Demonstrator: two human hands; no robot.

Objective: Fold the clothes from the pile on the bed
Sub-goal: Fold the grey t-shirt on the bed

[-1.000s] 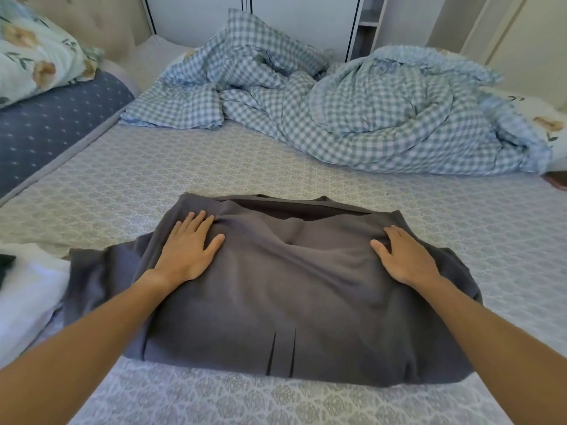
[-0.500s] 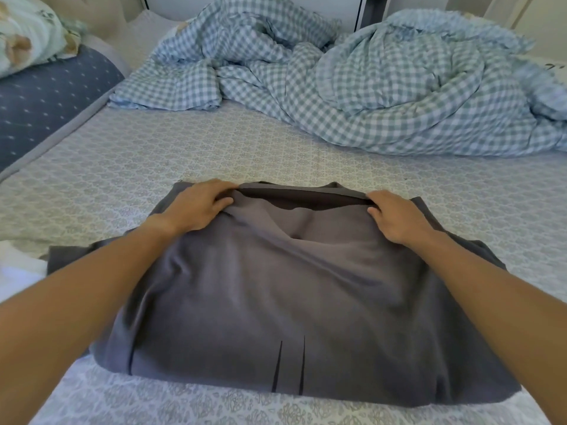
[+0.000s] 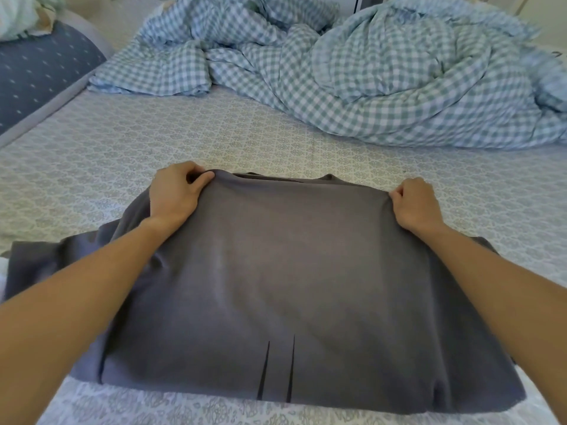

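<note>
A dark grey garment [image 3: 285,280] lies spread across the near part of the bed, with two thin black lines near its front edge. My left hand [image 3: 176,193] pinches the far left corner of its top layer between thumb and curled fingers. My right hand [image 3: 414,205] grips the far right corner the same way. The cloth is pulled taut between both hands. A sleeve of the garment trails off to the left.
The bed's patterned grey sheet [image 3: 153,142] stretches beyond the garment. A crumpled blue checked duvet [image 3: 383,81] fills the far side. A dark blue dotted cushion [image 3: 40,69] lies at the far left. White cloth shows at the left edge [image 3: 2,266].
Both hands went from lying flat on the garment to gripping its far corners, and they have spread further apart, stretching the top layer smooth.
</note>
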